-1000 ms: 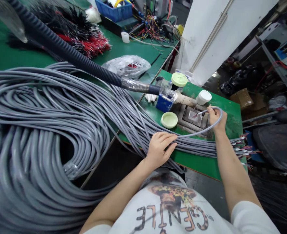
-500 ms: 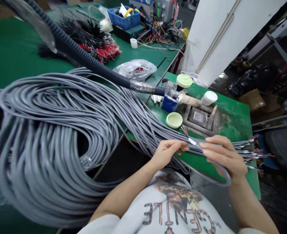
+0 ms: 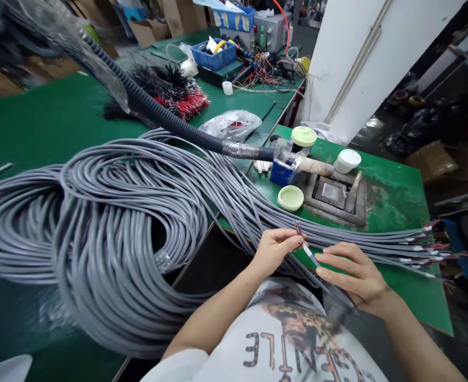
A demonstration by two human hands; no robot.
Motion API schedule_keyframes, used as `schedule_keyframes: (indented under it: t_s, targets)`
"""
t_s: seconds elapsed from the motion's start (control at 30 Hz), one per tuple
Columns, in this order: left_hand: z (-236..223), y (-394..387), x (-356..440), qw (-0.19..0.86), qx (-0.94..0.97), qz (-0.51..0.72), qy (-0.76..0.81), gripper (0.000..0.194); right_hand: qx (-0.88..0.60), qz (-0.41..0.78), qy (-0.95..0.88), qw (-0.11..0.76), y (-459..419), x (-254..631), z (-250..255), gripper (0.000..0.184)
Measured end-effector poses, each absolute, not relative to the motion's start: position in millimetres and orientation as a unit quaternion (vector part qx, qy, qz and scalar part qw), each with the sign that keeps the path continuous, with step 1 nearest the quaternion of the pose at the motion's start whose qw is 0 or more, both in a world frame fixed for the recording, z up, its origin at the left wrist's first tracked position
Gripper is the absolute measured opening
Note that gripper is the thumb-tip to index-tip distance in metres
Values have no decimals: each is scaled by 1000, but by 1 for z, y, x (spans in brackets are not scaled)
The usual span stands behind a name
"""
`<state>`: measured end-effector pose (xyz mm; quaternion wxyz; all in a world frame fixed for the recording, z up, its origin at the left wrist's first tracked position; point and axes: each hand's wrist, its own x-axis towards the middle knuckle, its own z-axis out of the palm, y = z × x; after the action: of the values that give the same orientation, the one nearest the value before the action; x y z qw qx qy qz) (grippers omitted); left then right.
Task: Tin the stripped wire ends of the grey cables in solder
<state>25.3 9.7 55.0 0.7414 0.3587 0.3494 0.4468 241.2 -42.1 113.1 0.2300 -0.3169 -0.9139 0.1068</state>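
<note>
My left hand (image 3: 275, 250) has thumb and forefinger pinched on the thin coloured wires (image 3: 298, 228) at the end of a grey cable (image 3: 314, 261). Just below those wires a white band (image 3: 307, 250) wraps the cable. My right hand (image 3: 355, 276) grips the same cable behind the band, with its fingers fairly straight and the thumb hidden beneath. The cable trails down past my shirt, blurred there. Behind both hands runs a bundle of grey cables (image 3: 337, 233), its stripped ends (image 3: 432, 249) fanned out at the right edge of the green table.
Large coils of grey cable (image 3: 110, 265) fill the left. A solder pot (image 3: 333, 193) sits beyond my hands under a black corrugated hose (image 3: 170, 119). Close to it are an open pale-green lid (image 3: 290, 198), a blue box (image 3: 282, 171) and a white tub (image 3: 347, 161).
My left hand has moved onto the coloured wires of the cable end. The cable is tilted more steeply, and my right hand has shifted slightly down and left. The camera view has shifted.
</note>
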Motion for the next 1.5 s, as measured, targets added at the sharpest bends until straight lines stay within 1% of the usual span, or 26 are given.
schedule_keyframes:
  t_s: [0.13,0.23,0.6,0.83,1.0,1.13,1.3,1.5]
  targets:
    - [60,9,30,739,331,470,352,23,-318,136,-902,256,-42,240,110,40]
    - [62,9,34,733,317,488,351,26,-320,151,-898,260,-42,240,105,44]
    - [60,9,38,743,299,502,326,27,-327,174,-886,280,-44,242,90,48]
    - [60,11,38,742,296,506,325,26,-336,187,-873,299,-42,238,92,45]
    - [60,12,39,737,313,504,323,24,-329,198,-874,296,-41,238,89,44]
    - [60,12,41,735,293,523,316,27,-333,203,-871,300,-41,239,86,44]
    - [60,11,42,740,279,514,332,32,-331,207,-866,312,-42,238,86,44]
    - [60,12,42,739,282,518,325,30,-327,217,-866,311,-42,239,80,45]
